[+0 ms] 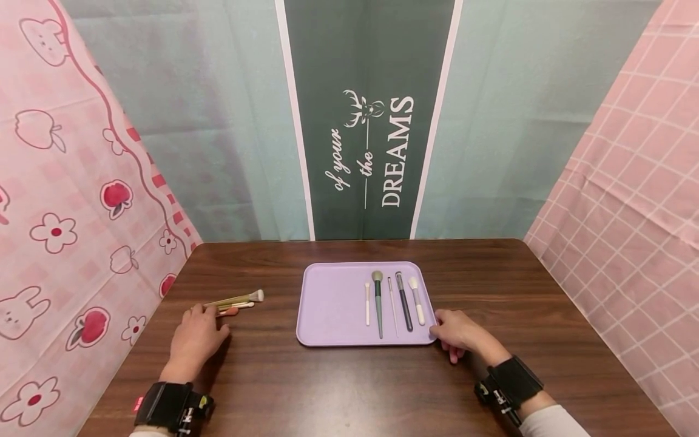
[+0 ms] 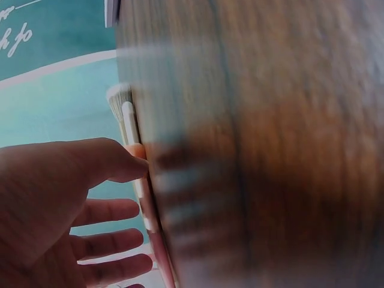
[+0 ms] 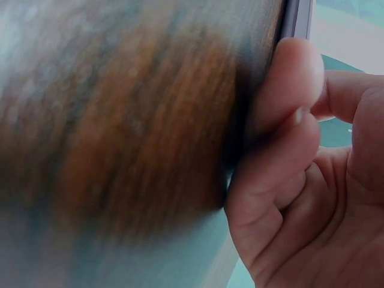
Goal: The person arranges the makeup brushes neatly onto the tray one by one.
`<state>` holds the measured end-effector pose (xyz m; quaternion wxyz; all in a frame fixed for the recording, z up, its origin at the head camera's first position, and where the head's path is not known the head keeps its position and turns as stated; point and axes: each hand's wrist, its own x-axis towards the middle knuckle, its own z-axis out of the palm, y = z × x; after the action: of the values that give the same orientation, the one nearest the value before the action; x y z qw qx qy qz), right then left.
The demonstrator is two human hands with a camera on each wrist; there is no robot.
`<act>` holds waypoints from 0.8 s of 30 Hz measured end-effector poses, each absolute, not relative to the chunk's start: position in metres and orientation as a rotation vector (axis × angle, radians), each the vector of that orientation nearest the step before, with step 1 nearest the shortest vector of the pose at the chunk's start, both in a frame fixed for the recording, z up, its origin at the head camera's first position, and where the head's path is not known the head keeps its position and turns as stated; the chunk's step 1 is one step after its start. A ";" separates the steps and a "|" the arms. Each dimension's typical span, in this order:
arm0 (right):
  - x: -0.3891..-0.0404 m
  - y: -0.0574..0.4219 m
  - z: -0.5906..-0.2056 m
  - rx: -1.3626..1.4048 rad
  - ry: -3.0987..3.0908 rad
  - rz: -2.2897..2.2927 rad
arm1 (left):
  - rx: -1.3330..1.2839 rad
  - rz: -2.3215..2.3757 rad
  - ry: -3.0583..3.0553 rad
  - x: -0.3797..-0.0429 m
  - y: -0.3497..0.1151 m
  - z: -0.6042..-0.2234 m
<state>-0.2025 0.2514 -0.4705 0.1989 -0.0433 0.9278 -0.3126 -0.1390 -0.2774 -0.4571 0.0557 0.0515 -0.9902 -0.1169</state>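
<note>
Brown table (image 1: 338,388) before a curtain (image 1: 246,121). Left hand (image 1: 198,335): fingers apart, at loose brushes (image 1: 237,300) left of the tray (image 1: 333,303). Right hand (image 1: 455,331): clamped on the tray's near right corner. Loose brushes: probably light, stiff-handled, soft-tipped; best held mid-handle.

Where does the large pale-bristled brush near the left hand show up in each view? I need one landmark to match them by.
Head: the brush lies at the left of the picture, just beyond the left hand, bristles pointing right.
Left wrist: left of centre, its bristles toward the top.
Right wrist: not in it.
Shared landmark: the brown wooden table, in all three views.
</note>
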 end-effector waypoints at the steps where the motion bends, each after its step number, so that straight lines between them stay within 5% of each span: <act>1: -0.203 0.251 -0.470 -0.122 2.593 -0.877 | 0.160 -0.354 -3.007 -0.139 -0.278 -0.458; 24: -0.200 0.252 -0.467 -0.129 2.604 -0.872 | -0.006 -0.274 -3.022 -0.148 -0.288 -0.460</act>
<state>-0.1998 0.2518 -0.4669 0.1949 -0.0462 0.9290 -0.3110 -0.1482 -0.2881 -0.4596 0.0537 -0.0019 -0.9945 -0.0903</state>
